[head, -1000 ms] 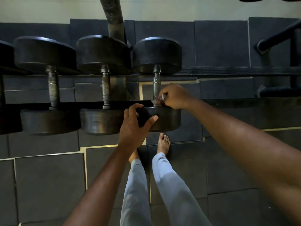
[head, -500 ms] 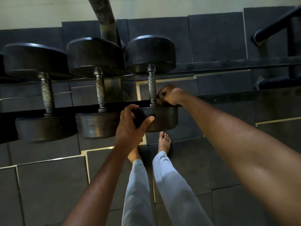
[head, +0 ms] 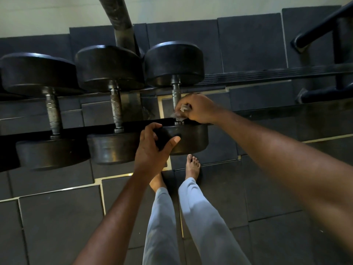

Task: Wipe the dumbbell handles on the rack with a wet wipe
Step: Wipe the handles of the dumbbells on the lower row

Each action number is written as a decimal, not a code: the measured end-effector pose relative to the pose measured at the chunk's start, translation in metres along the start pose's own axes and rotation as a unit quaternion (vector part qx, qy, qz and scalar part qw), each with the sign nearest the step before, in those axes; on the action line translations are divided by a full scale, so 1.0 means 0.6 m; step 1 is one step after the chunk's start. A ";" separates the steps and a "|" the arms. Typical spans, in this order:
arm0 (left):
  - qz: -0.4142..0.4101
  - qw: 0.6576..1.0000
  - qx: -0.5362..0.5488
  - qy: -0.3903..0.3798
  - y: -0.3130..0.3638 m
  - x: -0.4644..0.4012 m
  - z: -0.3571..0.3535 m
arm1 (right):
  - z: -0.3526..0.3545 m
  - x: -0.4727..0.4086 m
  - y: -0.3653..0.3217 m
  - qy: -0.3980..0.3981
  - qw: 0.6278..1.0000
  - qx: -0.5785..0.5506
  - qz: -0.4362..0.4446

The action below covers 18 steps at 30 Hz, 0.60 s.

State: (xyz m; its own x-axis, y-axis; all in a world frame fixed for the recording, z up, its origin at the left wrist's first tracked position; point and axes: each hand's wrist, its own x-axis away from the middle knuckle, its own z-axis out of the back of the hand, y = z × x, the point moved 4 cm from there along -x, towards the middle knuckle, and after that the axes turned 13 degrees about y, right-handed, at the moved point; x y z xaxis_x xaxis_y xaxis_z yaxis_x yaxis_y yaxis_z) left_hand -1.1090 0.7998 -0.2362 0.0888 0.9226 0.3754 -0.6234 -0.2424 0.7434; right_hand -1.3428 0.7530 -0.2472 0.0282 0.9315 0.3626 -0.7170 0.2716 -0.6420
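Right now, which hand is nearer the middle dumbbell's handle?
Left. The left hand grips the near weight head of the rightmost dumbbell, next to the middle dumbbell's handle. The right hand holds the wet wipe on the rightmost handle, farther away.

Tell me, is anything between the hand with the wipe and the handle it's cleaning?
Nothing visible. The right hand already presses the wipe onto the near end of the rightmost handle. The left hand grips that dumbbell's near weight, below the handle, not in the way.
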 end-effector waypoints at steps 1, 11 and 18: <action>-0.002 1.000 -0.001 0.000 0.001 0.000 0.001 | -0.001 0.002 -0.002 -0.028 0.999 0.025 0.007; 0.000 1.000 0.004 0.010 0.000 0.001 0.002 | -0.007 -0.001 -0.005 0.070 0.994 0.062 0.060; -0.006 1.000 0.005 0.008 -0.004 0.001 -0.001 | 0.019 -0.048 -0.014 0.279 0.954 0.098 0.039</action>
State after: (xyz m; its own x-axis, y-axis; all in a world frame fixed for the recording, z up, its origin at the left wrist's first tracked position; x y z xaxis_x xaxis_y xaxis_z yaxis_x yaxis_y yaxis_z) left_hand -1.1082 0.8010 -0.2382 0.0841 0.9297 0.3586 -0.6154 -0.2346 0.7525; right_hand -1.3455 0.7210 -0.2447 0.2975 0.9454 -0.1330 -0.8470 0.1971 -0.4937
